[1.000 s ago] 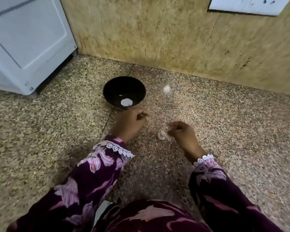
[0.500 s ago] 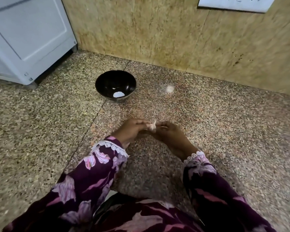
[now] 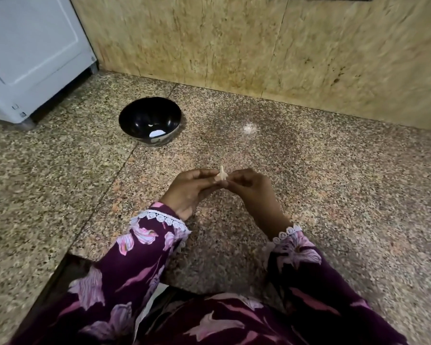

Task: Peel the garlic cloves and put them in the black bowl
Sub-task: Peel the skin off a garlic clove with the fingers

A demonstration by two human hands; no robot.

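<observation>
A small pale garlic clove (image 3: 221, 176) with a pointed tip sits between my two hands above the speckled floor. My left hand (image 3: 190, 189) pinches it from the left and my right hand (image 3: 249, 186) pinches it from the right, fingertips meeting on it. The black bowl (image 3: 144, 115) stands on the floor beyond my left hand, with a white peeled clove (image 3: 157, 133) lying in its bottom. Another pale piece of garlic (image 3: 249, 128) lies on the floor to the right of the bowl; blur hides whether it is a clove or skin.
A white appliance (image 3: 33, 53) stands at the far left. A tan stone wall (image 3: 259, 46) runs along the back. My purple flowered sleeves and lap (image 3: 209, 314) fill the bottom of the view. The speckled granite floor (image 3: 358, 195) stretches to the right.
My right hand picked the clove off the floor and both hands came together on it. The hands now hold it nearer to me, farther from the bowl.
</observation>
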